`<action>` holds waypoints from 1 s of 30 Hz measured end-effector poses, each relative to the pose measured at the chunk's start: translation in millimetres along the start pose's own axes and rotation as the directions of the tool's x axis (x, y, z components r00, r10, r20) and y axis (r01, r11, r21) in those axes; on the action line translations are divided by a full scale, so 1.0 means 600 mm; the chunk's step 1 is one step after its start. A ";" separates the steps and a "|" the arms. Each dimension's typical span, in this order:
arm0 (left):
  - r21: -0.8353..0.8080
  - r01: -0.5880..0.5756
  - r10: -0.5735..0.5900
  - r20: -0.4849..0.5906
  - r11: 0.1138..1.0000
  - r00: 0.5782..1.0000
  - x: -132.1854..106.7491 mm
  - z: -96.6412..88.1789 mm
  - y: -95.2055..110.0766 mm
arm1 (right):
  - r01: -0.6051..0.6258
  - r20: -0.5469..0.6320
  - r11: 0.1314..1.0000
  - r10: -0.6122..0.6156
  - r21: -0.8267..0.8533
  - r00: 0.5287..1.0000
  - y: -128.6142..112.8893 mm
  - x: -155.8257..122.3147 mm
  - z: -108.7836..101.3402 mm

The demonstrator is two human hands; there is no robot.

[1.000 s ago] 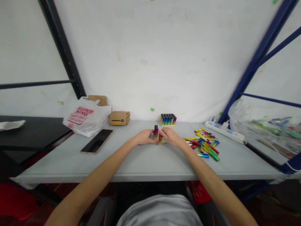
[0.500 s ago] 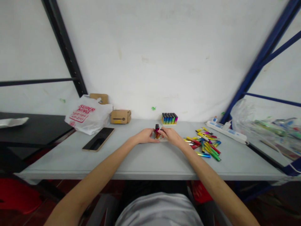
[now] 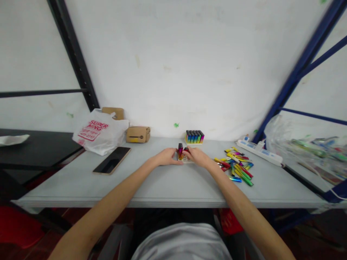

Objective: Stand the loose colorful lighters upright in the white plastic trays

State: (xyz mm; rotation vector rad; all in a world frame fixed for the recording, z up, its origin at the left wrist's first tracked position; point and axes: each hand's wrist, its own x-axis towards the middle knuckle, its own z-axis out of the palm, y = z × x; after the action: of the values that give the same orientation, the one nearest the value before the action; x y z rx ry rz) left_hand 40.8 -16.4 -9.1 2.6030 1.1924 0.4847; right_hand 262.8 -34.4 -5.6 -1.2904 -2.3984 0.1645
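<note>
Both my hands meet at the middle of the grey table (image 3: 168, 187). My left hand (image 3: 166, 157) curls beside two upright rainbow-coloured lighters (image 3: 180, 151) that stand in a small clear tray, and it touches the tray's left side. My right hand (image 3: 197, 156) pinches the top of the right lighter (image 3: 185, 150). A loose pile of several coloured lighters (image 3: 236, 166) lies just right of my right wrist. A filled tray of lighters (image 3: 194, 137) stands behind, near the wall.
A phone (image 3: 112, 160) lies at the left, with a white plastic bag (image 3: 99, 131) and a small cardboard box (image 3: 138, 134) behind it. A white power strip (image 3: 259, 151) sits at the back right. A clear bag of lighters (image 3: 306, 144) fills the right shelf.
My right hand has set a second lighter upright beside the first one. The view shifted slightly; my left hand stayed put.
</note>
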 end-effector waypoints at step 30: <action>-0.019 -0.020 0.020 0.016 1.000 1.000 0.004 -0.001 -0.005 | 0.131 -0.051 0.991 -0.132 -0.029 0.990 0.015 -0.032 -0.058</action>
State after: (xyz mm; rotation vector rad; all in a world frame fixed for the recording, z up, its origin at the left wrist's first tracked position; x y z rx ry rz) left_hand 39.9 -12.6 -9.0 2.6002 1.1521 0.4761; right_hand 293.6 -48.0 17.8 -1.1288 -2.4375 0.0604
